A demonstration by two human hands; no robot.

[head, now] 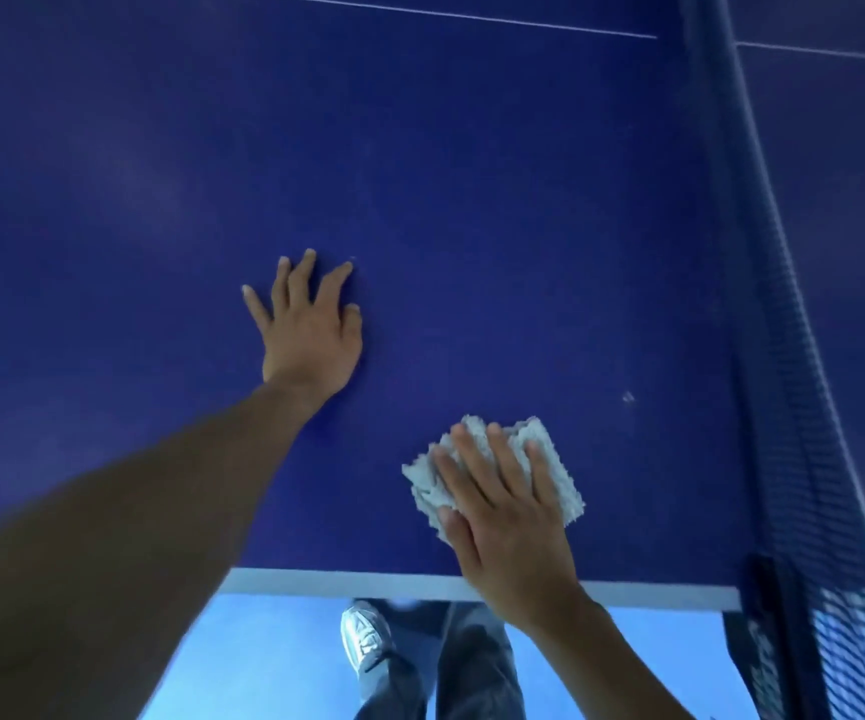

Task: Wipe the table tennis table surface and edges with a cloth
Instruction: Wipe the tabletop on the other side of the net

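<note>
Soft, even light on a dark blue table [472, 174], with a faint pale sheen toward its left edge. A small soft shadow hugs the right side of the left hand [310, 335]. The floor [264, 652] below the near edge is far brighter — almost glowing. The net [804, 459] at the right edge looks smeared and bowed by the wide lens.

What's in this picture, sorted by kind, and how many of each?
Hands: 2, left hand and right hand
Cloth: 1
Table: 1
Net: 1
Shoe: 1
Total: 6
</note>
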